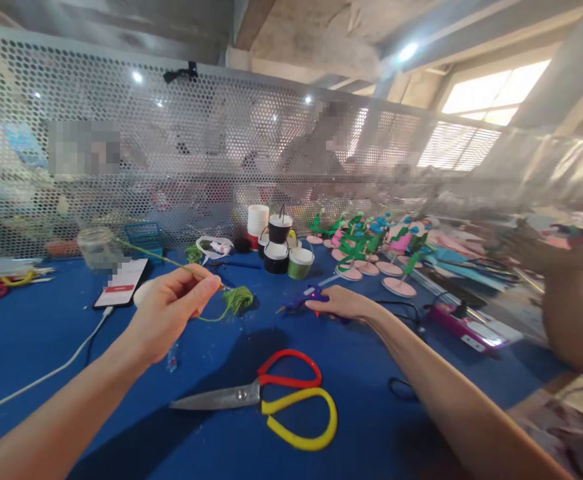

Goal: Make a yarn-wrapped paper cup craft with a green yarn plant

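My left hand [171, 310] is closed in a pinch on a thin green yarn-wrapped stem [144, 251] that points up to the left. A loose strand hangs from beneath the fingers and runs to a small bundle of green yarn [239, 301] on the table. My right hand [341, 303] is wrapped around a dark blue glue gun [299, 300] with a small red light, its nozzle facing left. In front of both hands lie large scissors [231, 396], slightly parted, with one red and one yellow handle.
Small buckets [276, 257] and stacked white cups [258, 219] stand at the back. Green-leaved craft flowers on pink bases [399, 287] fill the right rear. A phone [121, 283] on a cable lies left, near a jar [99, 248]. A purple power strip [464, 327] and another person's arm [571, 307] are right.
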Action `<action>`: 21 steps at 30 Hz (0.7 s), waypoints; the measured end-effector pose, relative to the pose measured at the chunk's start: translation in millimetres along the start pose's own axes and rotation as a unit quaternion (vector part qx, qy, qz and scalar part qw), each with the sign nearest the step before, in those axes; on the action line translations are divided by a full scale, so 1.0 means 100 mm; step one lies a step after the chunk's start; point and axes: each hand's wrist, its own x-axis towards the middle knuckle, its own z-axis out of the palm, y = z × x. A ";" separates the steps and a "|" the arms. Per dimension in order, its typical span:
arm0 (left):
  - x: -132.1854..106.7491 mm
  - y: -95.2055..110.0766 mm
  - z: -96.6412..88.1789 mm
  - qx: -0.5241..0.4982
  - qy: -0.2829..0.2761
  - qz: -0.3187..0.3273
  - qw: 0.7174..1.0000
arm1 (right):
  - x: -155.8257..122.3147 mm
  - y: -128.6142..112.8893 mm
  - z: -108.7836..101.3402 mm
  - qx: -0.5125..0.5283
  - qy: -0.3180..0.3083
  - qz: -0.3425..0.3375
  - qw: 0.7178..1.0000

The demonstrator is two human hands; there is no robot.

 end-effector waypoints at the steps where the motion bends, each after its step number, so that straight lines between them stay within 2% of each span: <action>1: 0.00 -0.01 -0.01 0.008 -0.005 -0.004 1.000 | 0.02 0.01 0.02 -0.023 -0.002 0.008 1.000; 4: -0.01 -0.04 -0.03 0.038 -0.039 -0.026 0.998 | 0.04 -0.09 0.03 -0.136 0.084 -0.013 0.987; 5: -0.02 -0.05 -0.02 0.052 -0.058 -0.039 0.996 | 0.02 -0.19 0.03 -0.164 0.130 -0.048 0.977; 6: -0.02 -0.06 -0.01 0.065 -0.080 -0.054 0.993 | 0.00 -0.31 0.04 -0.166 0.150 -0.095 0.970; 7: -0.03 -0.07 0.00 0.079 -0.105 -0.066 0.989 | -0.04 -0.46 0.05 -0.148 0.132 -0.144 0.969; 9: -0.05 -0.08 0.02 0.104 -0.157 -0.079 0.979 | -0.12 -0.79 0.11 -0.071 0.011 -0.207 0.976; 10: -0.05 -0.08 0.02 0.113 -0.179 -0.079 0.974 | -0.16 -0.95 0.16 -0.018 -0.051 -0.217 0.975; 12: -0.06 -0.09 0.02 0.123 -0.219 -0.074 0.965 | -0.20 -1.18 0.31 0.039 -0.123 -0.231 0.964; 14: -0.07 -0.11 0.00 0.131 -0.250 -0.075 0.956 | -0.20 -1.30 0.46 0.077 -0.141 -0.239 0.958; 16: -0.07 -0.13 -0.02 0.141 -0.278 -0.077 0.947 | -0.18 -1.31 0.58 0.099 -0.139 -0.247 0.954; 21: -0.07 -0.16 -0.02 0.158 -0.324 -0.075 0.930 | -0.13 -1.24 0.66 0.111 -0.150 -0.282 0.941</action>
